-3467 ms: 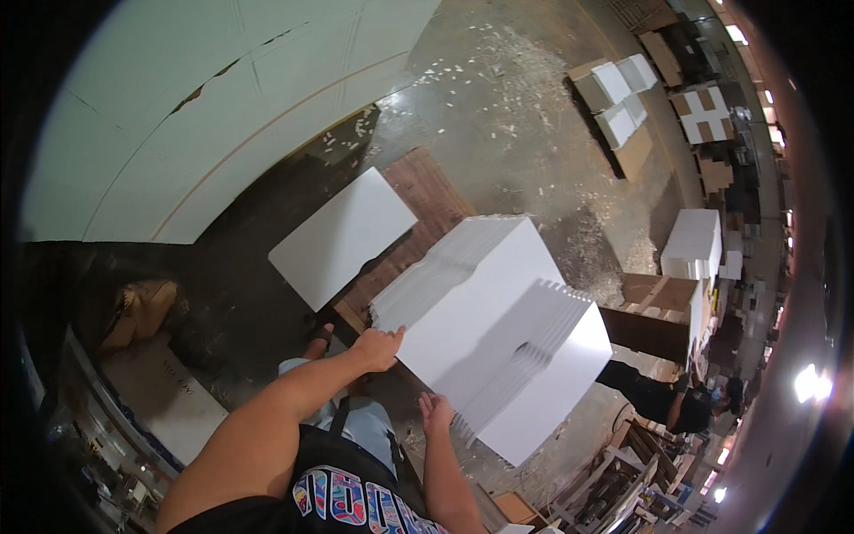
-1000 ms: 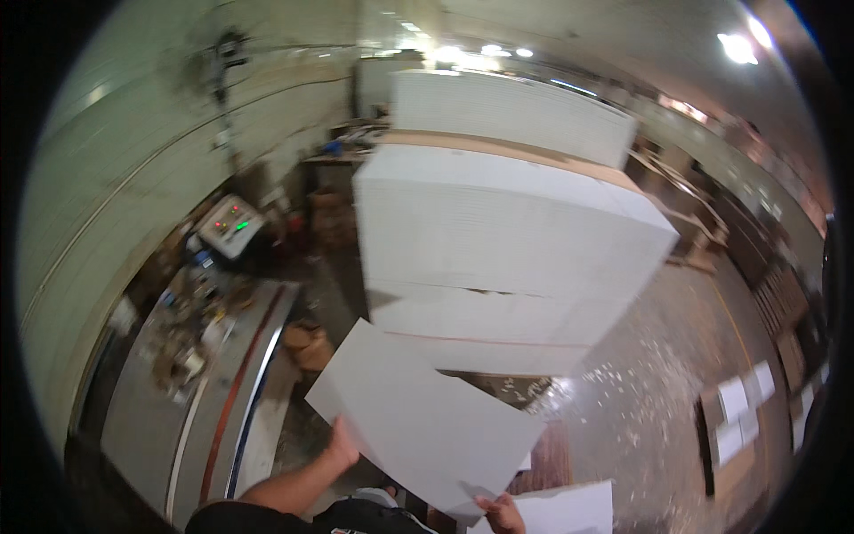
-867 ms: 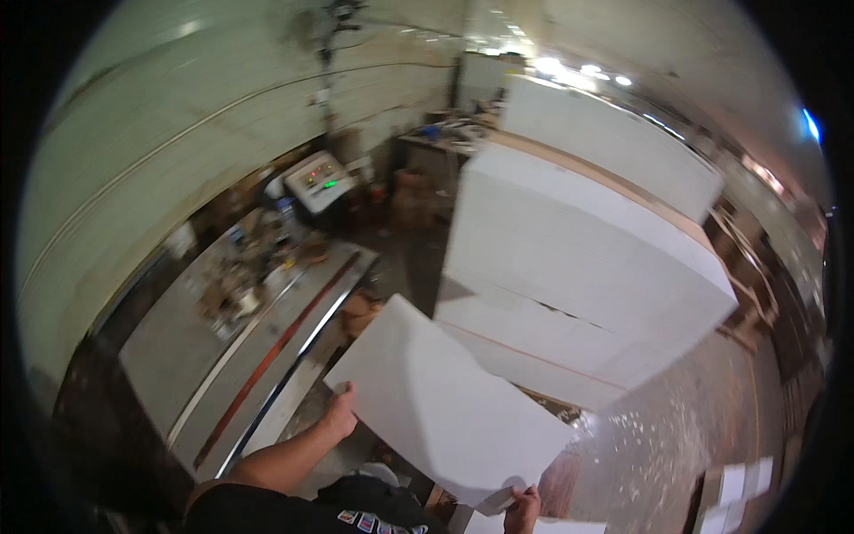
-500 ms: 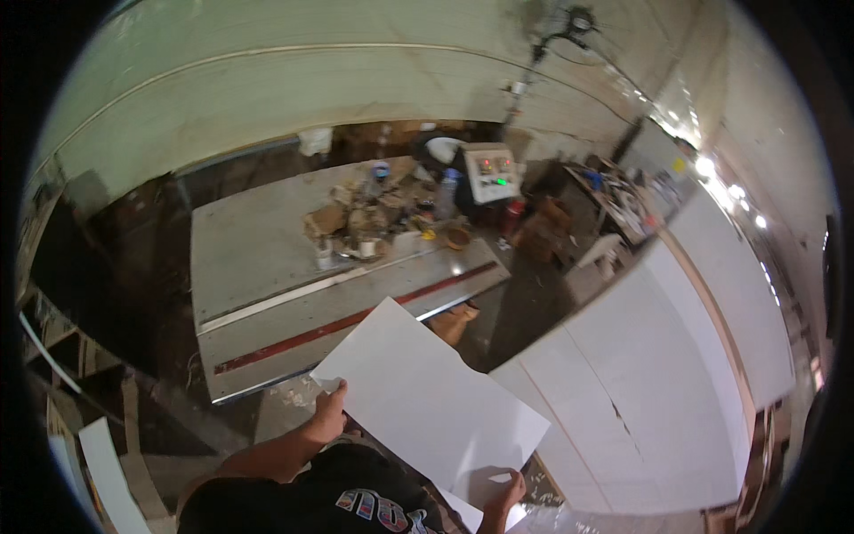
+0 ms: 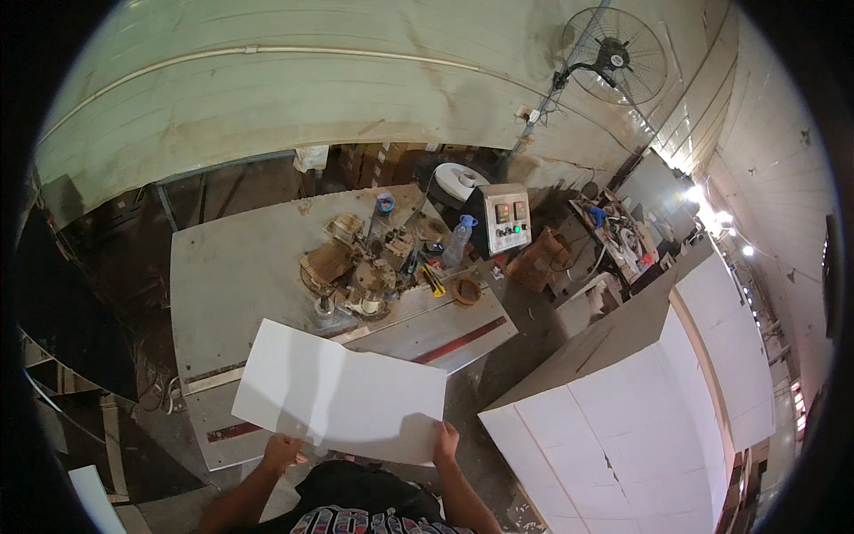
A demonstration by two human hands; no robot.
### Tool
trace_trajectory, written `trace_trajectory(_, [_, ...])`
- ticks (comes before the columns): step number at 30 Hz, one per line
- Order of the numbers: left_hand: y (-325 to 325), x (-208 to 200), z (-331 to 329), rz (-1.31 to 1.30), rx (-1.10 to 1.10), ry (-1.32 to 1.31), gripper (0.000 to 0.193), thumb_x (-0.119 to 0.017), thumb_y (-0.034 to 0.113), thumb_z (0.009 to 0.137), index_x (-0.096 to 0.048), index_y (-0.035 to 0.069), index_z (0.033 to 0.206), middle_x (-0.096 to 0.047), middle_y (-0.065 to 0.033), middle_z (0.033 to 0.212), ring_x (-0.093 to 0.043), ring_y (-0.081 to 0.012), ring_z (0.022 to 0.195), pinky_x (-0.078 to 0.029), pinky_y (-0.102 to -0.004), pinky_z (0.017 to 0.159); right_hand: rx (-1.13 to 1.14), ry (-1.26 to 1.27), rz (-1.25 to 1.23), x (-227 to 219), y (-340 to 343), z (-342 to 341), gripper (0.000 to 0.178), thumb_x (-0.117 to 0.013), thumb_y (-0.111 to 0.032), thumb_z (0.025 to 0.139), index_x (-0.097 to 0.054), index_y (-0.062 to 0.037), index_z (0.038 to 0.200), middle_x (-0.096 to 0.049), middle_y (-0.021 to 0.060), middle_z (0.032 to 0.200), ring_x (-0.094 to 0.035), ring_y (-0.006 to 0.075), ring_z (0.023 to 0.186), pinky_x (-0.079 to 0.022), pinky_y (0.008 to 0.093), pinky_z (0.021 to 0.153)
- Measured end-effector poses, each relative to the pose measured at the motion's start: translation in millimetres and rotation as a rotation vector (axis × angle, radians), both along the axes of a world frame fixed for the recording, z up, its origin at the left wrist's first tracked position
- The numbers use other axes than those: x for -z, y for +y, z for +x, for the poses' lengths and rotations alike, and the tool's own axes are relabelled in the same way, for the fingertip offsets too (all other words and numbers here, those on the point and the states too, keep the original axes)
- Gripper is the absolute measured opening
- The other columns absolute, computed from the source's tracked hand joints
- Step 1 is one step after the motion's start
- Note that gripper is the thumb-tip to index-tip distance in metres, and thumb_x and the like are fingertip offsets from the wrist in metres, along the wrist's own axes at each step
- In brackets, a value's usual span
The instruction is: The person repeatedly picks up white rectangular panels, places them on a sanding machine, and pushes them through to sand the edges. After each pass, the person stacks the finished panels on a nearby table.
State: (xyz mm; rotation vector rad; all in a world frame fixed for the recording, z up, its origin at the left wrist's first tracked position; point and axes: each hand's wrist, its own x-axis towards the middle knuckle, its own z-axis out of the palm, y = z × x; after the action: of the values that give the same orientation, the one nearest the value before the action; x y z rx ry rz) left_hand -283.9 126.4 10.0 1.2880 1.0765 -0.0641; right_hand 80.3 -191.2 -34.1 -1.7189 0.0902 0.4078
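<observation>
A white rectangular panel [image 5: 351, 387] is held out in front of my body, one corner tilted up to the left. My left hand [image 5: 284, 451] is closed on its near edge toward the left. At its near right corner, my right hand [image 5: 446, 442] grips the side edge. The panel's far part overlaps the front of a grey machine table [image 5: 240, 258], covering part of a red strip [image 5: 467, 340] in its surface. Whether the panel touches the table I cannot tell.
Dusty machine parts [image 5: 360, 267], a yellow cutter knife [image 5: 434, 280], a plastic bottle [image 5: 459, 240] and a brown bowl [image 5: 466, 289] sit on the table. Behind stands a control box [image 5: 503, 221]. Large white panels [image 5: 623, 427] are stacked at right. A fan [image 5: 614, 58] hangs on the wall.
The panel has swung left and now lies over the table's front edge instead of pointing toward the stack. Both hands have stayed on it, and my view has turned with the motion.
</observation>
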Motion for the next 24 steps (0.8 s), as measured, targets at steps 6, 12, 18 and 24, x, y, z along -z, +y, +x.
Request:
trace_trajectory(6, [23.6,-40.6,9.5,0.852,-0.001,0.249,0.044,-0.077,0.033,0.100,-0.069,0.002,0.130,-0.074,-0.0180,0.122,-0.071,-0.0405,0.121,-0.053,-0.0537,0.109,-0.147,-0.121,-0.041,13.1,65.4,49.4,0.047,-0.082,-0.033,0.103,-0.071,0.0048,0.129,-0.078,0.0156,0.117,-0.074,0.0251,0.101,-0.059,0.0429,0.090])
trace_trajectory(12, [60.5,-26.0,-16.8,1.184,-0.152,0.406,0.071,-0.069,0.035,0.103,-0.045,0.006,0.163,-0.041,-0.0201,0.175,-0.032,-0.0397,0.166,-0.015,-0.0621,0.139,-0.383,0.028,-0.283,-26.1,78.0,58.9,0.061,-0.088,-0.041,0.099,-0.070,0.0032,0.137,-0.079,0.0174,0.119,-0.076,0.0253,0.105,-0.062,0.0428,0.093])
trace_trajectory(18, [64.0,-25.1,-20.2,1.151,-0.147,0.385,0.071,-0.066,0.034,0.106,-0.043,0.004,0.165,-0.039,-0.0202,0.177,-0.031,-0.0399,0.167,-0.014,-0.0599,0.140,-0.412,0.014,-0.454,-26.9,86.5,66.6,0.066,-0.087,-0.049,0.098,-0.073,0.0014,0.137,-0.081,0.0177,0.120,-0.079,0.0281,0.103,-0.063,0.0447,0.090])
trace_trajectory(24, [62.8,-44.0,-12.4,1.411,-0.092,0.364,0.065,-0.069,0.031,0.112,-0.047,0.001,0.166,-0.052,-0.0222,0.165,-0.050,-0.0414,0.150,-0.037,-0.0581,0.126,-0.462,0.035,-0.349,-30.8,85.0,65.9,0.066,-0.085,-0.053,0.098,-0.075,-0.0009,0.137,-0.082,0.0174,0.119,-0.080,0.0304,0.106,-0.062,0.0465,0.095])
